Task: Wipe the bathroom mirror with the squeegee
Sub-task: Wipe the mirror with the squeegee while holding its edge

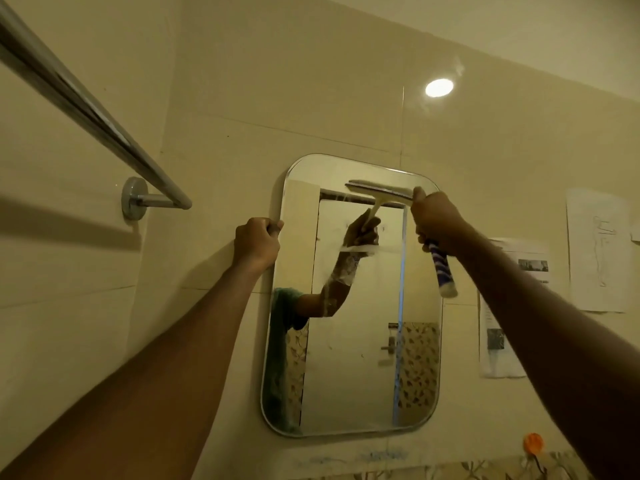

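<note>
Right hand (438,218) holds squeegee (384,195) — apparently against wall mirror (349,358).

We are in a home bathroom: cream glazed wall tiles (311,81), rounded frameless wall mirror (353,341), chrome towel rail (86,109).

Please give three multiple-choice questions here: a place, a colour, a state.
1. Where is the squeegee blade on the mirror? A) bottom B) top C) middle
2. Colours of the handle: A) red B) green C) blue and white
3. The left hand: A) grips the mirror's left edge B) hangs idle C) holds a cloth
Answers: 1 B, the blade lies by the top rim; 2 C, stripes show below the right hand; 3 A, its fingers curl at the edge.
</note>
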Action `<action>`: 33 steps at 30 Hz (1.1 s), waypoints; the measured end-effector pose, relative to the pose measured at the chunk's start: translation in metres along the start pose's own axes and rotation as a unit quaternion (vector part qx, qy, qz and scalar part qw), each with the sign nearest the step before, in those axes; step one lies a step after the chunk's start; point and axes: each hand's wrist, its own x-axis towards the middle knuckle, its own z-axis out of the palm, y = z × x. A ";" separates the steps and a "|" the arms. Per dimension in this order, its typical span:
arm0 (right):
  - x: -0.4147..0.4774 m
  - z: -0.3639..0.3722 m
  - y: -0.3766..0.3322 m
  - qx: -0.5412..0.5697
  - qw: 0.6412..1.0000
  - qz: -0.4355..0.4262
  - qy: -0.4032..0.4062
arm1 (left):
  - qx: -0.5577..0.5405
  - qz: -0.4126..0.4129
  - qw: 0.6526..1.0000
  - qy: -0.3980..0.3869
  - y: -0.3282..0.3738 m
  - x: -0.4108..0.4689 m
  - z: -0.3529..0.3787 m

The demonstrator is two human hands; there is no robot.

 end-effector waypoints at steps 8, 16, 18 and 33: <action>-0.080 0.034 0.071 -0.014 0.997 0.011 -0.078 | 0.006 -0.011 1.000 -0.006 0.002 -0.002 0.000; 0.003 -0.006 -0.022 0.041 0.999 -0.020 -0.007 | 0.012 0.003 1.000 0.006 -0.002 -0.004 0.002; 0.002 0.003 -0.018 0.024 1.000 -0.019 -0.006 | 0.015 0.007 1.000 0.005 -0.005 -0.004 0.002; -0.062 0.034 0.041 -0.010 0.998 -0.059 -0.002 | 0.014 -0.004 1.000 0.008 -0.014 -0.026 0.001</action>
